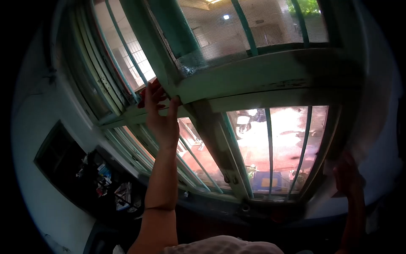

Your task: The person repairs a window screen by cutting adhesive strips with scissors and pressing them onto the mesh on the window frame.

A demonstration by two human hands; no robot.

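My left hand [160,110] is raised to a green wooden window frame [245,80]. Its thumb rests near the lower corner of the screened upper sash [211,46], and its other fingers are spread beside the opening with green bars [127,46]. Nothing shows in its grasp. At the lower right, my right hand [349,175] is dim and blurred, near the right edge of the lower barred window [275,148]. Its fingers and anything between them cannot be made out.
Dark shelves [101,178] with papers and small items stand at the lower left, by a pale wall [29,127]. Beyond the lower bars lies a bright reddish floor with a blue object [264,181]. A pale wall [380,127] runs along the right.
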